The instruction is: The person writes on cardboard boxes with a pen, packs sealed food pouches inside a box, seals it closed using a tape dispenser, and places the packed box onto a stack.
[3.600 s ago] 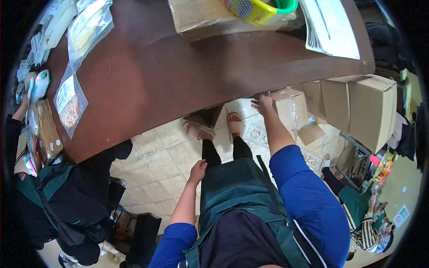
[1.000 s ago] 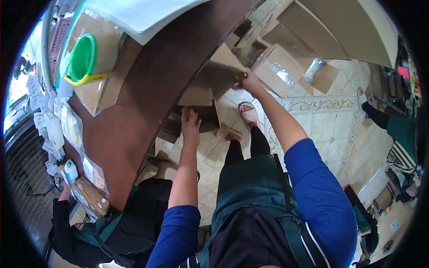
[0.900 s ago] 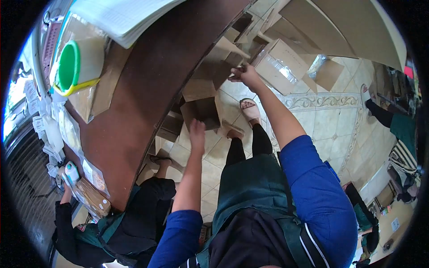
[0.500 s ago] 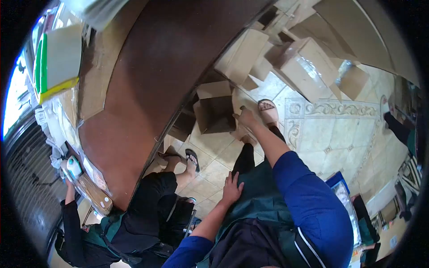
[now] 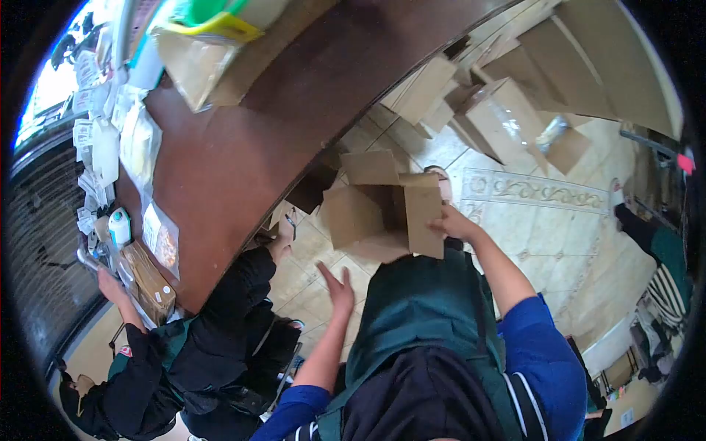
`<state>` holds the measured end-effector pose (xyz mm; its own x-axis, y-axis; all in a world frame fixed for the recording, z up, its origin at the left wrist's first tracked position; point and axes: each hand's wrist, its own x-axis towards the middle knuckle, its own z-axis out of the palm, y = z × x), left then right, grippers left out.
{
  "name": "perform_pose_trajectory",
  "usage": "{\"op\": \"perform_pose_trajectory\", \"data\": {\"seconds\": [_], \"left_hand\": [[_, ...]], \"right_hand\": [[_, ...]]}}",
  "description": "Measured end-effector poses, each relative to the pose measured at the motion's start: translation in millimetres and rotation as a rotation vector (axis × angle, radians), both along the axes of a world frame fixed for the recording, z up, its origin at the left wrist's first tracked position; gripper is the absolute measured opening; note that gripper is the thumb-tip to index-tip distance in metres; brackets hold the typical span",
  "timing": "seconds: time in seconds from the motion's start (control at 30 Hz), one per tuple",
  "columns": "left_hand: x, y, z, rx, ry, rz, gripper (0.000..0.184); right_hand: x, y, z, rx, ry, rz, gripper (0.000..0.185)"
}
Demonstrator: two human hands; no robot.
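Observation:
An open cardboard box is held up in front of my apron, its flaps standing out and its dark inside facing me. My right hand pinches the flap on the box's right side. Below and left of the box, my left hand is apart from it, with fingers spread and nothing in them. The brown table runs along the box's far left side.
More cardboard boxes lie on the tiled floor at the upper right. A co-worker sits close on my left, one hand by a carton. Plastic bags lie on the table; another person is at far right.
My right hand has taken hold of the box and lifted it from the floor towards me. My left hand has come off my apron and moved left, fingers spreading. The view has shifted.

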<state>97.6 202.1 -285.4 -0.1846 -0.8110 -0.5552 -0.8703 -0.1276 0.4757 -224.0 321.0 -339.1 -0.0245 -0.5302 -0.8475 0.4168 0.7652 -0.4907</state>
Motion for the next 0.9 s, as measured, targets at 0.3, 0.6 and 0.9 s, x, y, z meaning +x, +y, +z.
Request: {"op": "perform_pose_trajectory", "data": {"seconds": [0.3,0.6,0.9], "left_hand": [[-78.2,-81.5,227.4,0.462,0.436,-0.228,0.028],[-57.0,-131.8,380.2,-0.201,0.856,-0.226,0.055],[-80.1,-299.2,391.8,-0.365,0.362,-0.116,0.088]], "right_hand": [[-105.0,33.6,301.6,-0.253,0.112,-0.015,0.023],[-66.6,-112.6,452.5,-0.717,0.482,0.028,0.037],[-101.4,-283.8,396.1,-0.620,0.594,0.471,0.030]]}}
